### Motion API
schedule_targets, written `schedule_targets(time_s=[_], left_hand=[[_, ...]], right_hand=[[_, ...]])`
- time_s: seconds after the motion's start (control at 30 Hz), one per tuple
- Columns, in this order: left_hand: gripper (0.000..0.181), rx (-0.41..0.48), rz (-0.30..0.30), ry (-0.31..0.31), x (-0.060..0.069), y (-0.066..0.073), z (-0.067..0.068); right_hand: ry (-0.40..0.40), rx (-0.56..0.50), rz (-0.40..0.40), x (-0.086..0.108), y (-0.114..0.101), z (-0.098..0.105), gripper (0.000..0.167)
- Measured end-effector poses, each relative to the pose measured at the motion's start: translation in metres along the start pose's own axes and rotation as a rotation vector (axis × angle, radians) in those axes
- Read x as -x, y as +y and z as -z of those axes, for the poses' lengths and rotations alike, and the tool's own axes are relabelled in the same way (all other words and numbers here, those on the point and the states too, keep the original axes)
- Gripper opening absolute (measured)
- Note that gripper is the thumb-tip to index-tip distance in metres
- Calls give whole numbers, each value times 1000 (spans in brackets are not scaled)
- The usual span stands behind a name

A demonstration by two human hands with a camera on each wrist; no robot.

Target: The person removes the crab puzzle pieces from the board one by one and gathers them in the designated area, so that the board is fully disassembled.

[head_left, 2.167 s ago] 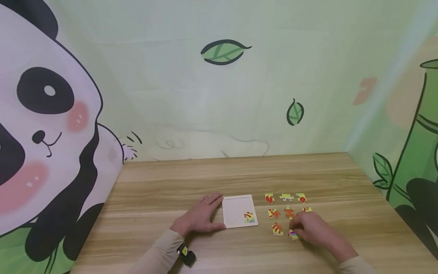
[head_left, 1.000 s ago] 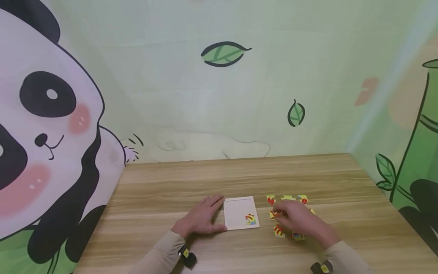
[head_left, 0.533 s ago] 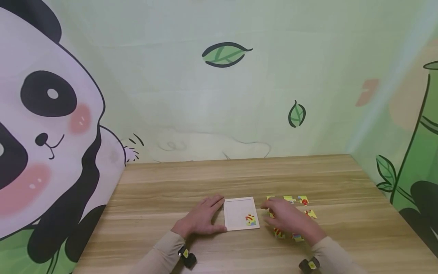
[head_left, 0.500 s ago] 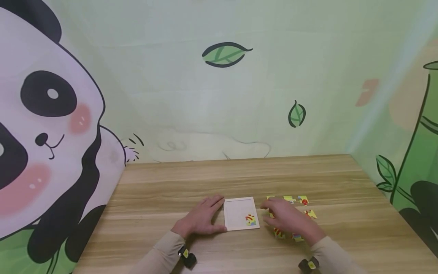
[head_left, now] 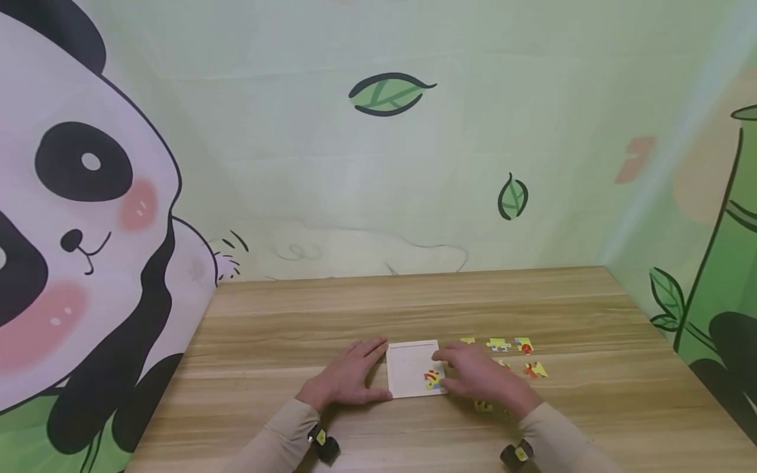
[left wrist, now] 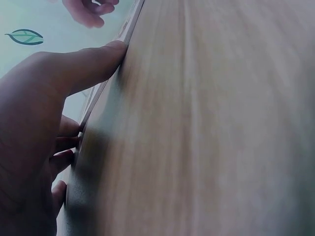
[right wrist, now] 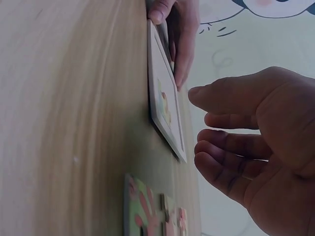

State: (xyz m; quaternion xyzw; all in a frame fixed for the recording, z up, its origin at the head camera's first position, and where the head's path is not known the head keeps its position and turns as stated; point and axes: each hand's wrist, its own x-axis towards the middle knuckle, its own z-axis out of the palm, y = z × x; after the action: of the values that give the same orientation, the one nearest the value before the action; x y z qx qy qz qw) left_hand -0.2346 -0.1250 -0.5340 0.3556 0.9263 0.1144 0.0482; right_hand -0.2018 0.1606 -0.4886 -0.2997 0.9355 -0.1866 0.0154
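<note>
A square white puzzle tray [head_left: 408,368] lies flat on the table, with one red-and-yellow jigsaw piece [head_left: 432,379] in its near right corner. My left hand [head_left: 345,376] rests against the tray's left side, its thumb at the near corner and its fingertips at the far one. My right hand [head_left: 476,374] hovers at the tray's right edge, fingers loosely bent. In the right wrist view, the right thumb [right wrist: 226,96] stands apart from the fingers, and no piece shows between them. Loose jigsaw pieces [head_left: 535,370] lie right of the tray, some hidden under that hand.
The wooden table [head_left: 296,315] runs back to a printed cloth backdrop [head_left: 266,131] with a panda and leaves. Each wrist wears a small black camera, such as the left wrist camera [head_left: 325,447].
My right hand has moved left from the loose pieces to the tray's right edge, uncovering pieces on the right. My left hand and the tray stay in place.
</note>
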Motion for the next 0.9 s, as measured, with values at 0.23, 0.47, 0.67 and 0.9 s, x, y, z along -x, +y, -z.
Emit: schedule_targets(time_s=[0.23, 0.47, 0.67, 0.9], left_hand=[[98, 7, 13, -1, 0, 0, -1], [98, 1, 11, 2, 0, 0, -1], [98, -2, 4, 8, -1, 0, -2], [98, -9, 4, 13, -1, -1, -2]], right_hand=[[-42, 1, 30, -8, -1, -11, 44], [-60, 52, 44, -9, -4, -15, 43], [-64, 73, 50, -10, -7, -16, 37], [-92, 66, 46, -11, -8, -18, 35]])
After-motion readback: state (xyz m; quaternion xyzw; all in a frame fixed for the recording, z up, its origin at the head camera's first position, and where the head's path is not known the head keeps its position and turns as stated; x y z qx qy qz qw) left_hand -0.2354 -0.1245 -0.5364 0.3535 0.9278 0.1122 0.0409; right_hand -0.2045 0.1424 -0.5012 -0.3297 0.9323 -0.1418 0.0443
